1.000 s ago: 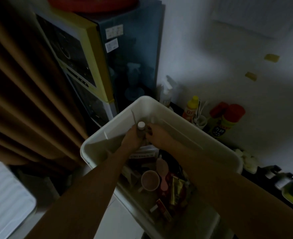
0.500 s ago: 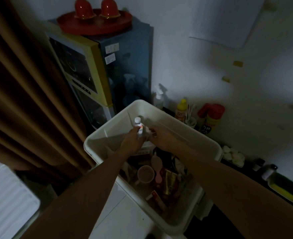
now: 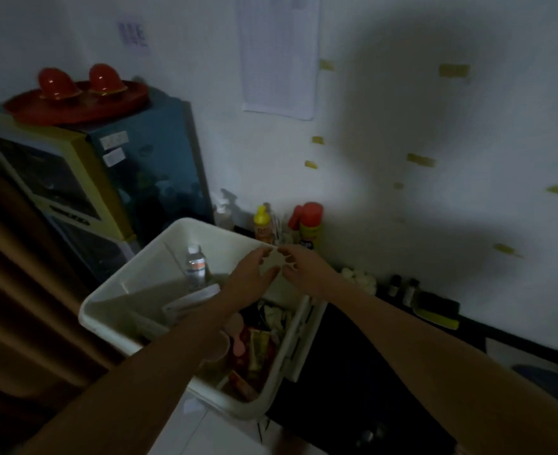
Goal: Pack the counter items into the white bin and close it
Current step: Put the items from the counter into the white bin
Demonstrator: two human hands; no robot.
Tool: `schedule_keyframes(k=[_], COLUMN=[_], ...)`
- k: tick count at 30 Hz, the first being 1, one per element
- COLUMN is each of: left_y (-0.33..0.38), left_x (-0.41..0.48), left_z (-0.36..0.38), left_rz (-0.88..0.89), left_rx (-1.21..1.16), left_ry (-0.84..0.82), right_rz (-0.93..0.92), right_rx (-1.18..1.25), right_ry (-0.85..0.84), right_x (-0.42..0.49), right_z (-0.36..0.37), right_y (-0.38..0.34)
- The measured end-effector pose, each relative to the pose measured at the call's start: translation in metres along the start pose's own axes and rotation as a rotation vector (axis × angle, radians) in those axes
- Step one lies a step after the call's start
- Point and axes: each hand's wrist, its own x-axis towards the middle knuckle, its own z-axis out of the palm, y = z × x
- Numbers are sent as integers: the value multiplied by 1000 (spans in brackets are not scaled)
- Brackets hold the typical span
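The white bin stands open in front of me, holding a pink cup, tubes and packets. A small clear bottle with a white cap stands upright near the bin's far left wall. My left hand and my right hand hover empty over the bin's far right rim, fingers loosely spread, fingertips almost meeting. On the dark counter behind the bin stand a yellow bottle and a red-capped spray can.
A blue and yellow cabinet with a red tray on top stands left of the bin. Brown curtain hangs at far left. Further right on the counter lie white cotton balls, two small dark bottles and a yellow-green sponge.
Both hands let go of the small bottle, which now stands in the bin, and moved right toward the bin's far rim. The camera tilted up and right.
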Motion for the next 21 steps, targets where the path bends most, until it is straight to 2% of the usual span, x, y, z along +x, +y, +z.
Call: schedule_keyframes(k=[5, 10, 13, 16, 21], left_y=[44, 85, 104, 116, 138], left_x=[4, 1, -3, -9, -35], left_z=[41, 82, 111, 139, 191], left_rz=[129, 227, 314, 351, 373], left_rx=[61, 125, 197, 182, 161], left_ry=[-103, -155, -204, -292, -331], right_rz=[84, 259, 277, 298, 332], right_rx=[-63, -31, 21, 51, 138], right_ry=[55, 90, 113, 138, 150], right_x=[-48, -100, -129, -156, -206], right_z=[-37, -59, -69, -73, -72], right_y=[42, 87, 106, 121, 148])
